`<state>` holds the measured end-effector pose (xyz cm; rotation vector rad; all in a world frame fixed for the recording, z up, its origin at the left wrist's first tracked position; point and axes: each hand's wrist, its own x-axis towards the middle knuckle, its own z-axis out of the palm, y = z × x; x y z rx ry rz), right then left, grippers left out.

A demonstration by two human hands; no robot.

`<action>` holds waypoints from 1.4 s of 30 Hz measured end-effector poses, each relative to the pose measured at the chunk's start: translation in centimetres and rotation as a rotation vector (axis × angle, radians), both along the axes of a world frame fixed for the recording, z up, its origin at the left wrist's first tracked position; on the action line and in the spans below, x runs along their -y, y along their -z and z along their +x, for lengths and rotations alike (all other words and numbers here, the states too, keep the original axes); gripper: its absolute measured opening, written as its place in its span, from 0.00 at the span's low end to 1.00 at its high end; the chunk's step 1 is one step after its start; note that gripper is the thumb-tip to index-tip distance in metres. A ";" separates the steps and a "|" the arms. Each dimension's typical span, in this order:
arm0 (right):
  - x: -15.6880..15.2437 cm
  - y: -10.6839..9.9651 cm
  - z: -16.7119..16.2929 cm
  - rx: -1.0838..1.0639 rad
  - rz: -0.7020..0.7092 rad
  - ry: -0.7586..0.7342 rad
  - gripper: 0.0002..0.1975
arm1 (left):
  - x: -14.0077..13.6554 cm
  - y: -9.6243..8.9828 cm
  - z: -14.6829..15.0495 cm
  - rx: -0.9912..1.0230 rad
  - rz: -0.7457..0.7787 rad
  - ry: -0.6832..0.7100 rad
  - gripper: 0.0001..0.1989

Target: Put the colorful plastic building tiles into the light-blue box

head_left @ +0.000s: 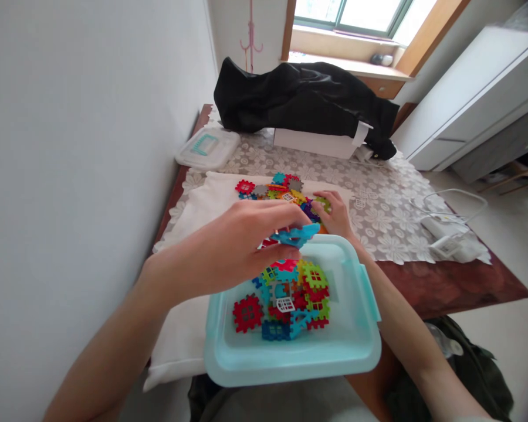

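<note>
In the head view, at the centre of the frame, a blue block piece (297, 235) is pinched in the closed fingers of the left hand (240, 246) above a turquoise box (290, 351) of blocks (too many to count). Just right of centre, the right hand (334, 214) rests loosely curled on a loose pile of blocks (275, 189) on the table (444, 284); whether anything is gripped cannot be told. No writing can be read. One lid (207, 147) lies at upper left.
</note>
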<state>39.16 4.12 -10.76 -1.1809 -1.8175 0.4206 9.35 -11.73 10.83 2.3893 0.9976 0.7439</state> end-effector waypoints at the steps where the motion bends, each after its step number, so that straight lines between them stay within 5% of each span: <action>1: 0.0 0.1 0.0 0.041 -0.020 -0.034 0.18 | 0.1 0.1 0.3 -0.023 -0.030 0.017 0.07; 8: -0.7 0.4 -0.1 0.171 -0.124 -0.088 0.17 | 1.3 -0.1 1.3 -0.135 -0.127 0.063 0.09; 20: -0.2 -0.6 -0.4 0.015 -0.002 -0.013 0.16 | -0.8 -0.1 -1.0 -0.160 -0.161 -0.058 0.11; 27: 0.5 -0.9 -0.1 0.044 0.050 -0.038 0.17 | -7.1 5.4 -5.8 -0.441 -0.257 -0.378 0.23; 32: 0.8 -1.0 0.2 0.076 0.049 -0.099 0.16 | -8.9 9.7 -6.3 -0.569 -0.371 -0.375 0.34; 37: 0.8 -1.2 0.0 -0.025 0.007 -0.120 0.18 | -8.9 11.1 -5.3 -0.643 -0.320 -0.425 0.35; 42: 0.4 -0.5 0.0 -0.085 -0.177 -0.150 0.28 | -8.6 10.9 -4.4 -0.702 -0.298 -0.434 0.29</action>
